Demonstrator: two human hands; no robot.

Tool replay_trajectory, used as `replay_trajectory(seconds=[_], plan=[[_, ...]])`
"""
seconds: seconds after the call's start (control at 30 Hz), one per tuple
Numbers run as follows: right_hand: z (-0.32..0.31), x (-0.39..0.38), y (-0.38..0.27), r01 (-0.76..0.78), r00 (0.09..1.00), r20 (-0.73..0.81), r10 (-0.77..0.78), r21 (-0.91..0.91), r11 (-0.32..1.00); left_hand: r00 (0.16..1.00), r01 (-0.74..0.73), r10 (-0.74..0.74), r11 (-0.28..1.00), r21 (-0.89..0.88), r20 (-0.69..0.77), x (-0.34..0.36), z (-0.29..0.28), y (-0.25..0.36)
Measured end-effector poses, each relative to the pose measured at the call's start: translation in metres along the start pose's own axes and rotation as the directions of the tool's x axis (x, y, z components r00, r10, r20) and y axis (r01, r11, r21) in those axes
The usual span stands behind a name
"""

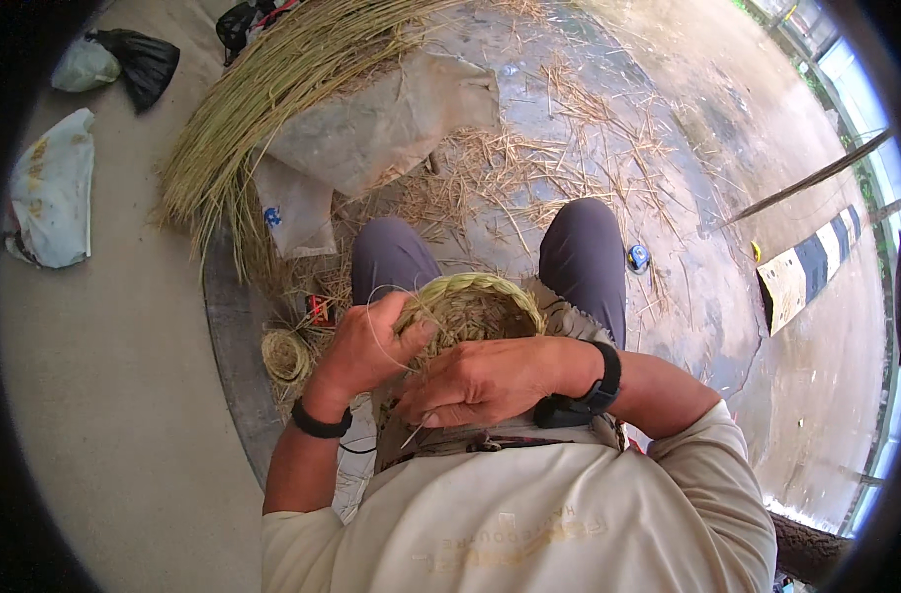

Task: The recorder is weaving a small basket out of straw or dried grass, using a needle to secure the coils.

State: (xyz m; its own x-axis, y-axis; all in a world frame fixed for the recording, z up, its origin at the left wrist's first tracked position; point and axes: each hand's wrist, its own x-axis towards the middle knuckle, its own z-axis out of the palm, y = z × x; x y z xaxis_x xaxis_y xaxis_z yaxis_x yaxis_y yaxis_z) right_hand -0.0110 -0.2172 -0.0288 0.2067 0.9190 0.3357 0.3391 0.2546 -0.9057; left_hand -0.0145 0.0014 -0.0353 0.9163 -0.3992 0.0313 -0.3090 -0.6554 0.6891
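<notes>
A round basket of woven straw [478, 296] rests in my lap between my knees, its hollow turned up and its braided rim showing on the far side. My left hand [366, 346] is closed at the basket's left edge, thumb pressed near the rim, and a thin strand loops up around its fingers. Across the near side of the basket lies my right hand [480, 381], its fingers pinched together. From below those fingertips pokes a thin pointed piece [412, 435]; I cannot tell whether it is a needle or a stalk. The basket's near wall is hidden behind my right hand.
A large bundle of long straw [282, 109] lies at the far left beside a grey sheet [381, 124]. Loose straw [500, 163] litters the floor ahead. A small woven coil [285, 356] sits by my left arm, and a blue round tape measure [638, 259] right of my knee.
</notes>
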Motion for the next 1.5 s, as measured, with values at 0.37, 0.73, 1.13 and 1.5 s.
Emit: replay_trajectory(seconds=[0.37, 0.73, 1.13, 1.5], plan=[[-0.088, -0.159, -0.078, -0.619, 0.023, -0.945, 0.327, 0.243, 0.747, 0.939, 0.269, -0.232, 0.955, 0.122, -0.253, -0.006, -0.009, -0.018], [-0.001, -0.040, -0.009, -0.535, 0.749, -0.621, 0.231, -0.360, 0.764, 0.969, 0.147, -0.107, 0.975, 0.170, -0.224, 0.003, 0.000, 0.013], [-0.003, -0.036, -0.011, -0.576, 0.740, -0.602, 0.301, -0.335, 0.745, 0.975, 0.118, -0.088, 0.983, 0.139, -0.205, 0.003, 0.004, 0.017], [-0.009, -0.012, 0.007, -0.506, 0.709, -0.662, 0.245, -0.235, 0.830, 0.972, 0.030, 0.028, 0.969, 0.245, -0.231, -0.003, 0.020, 0.031]])
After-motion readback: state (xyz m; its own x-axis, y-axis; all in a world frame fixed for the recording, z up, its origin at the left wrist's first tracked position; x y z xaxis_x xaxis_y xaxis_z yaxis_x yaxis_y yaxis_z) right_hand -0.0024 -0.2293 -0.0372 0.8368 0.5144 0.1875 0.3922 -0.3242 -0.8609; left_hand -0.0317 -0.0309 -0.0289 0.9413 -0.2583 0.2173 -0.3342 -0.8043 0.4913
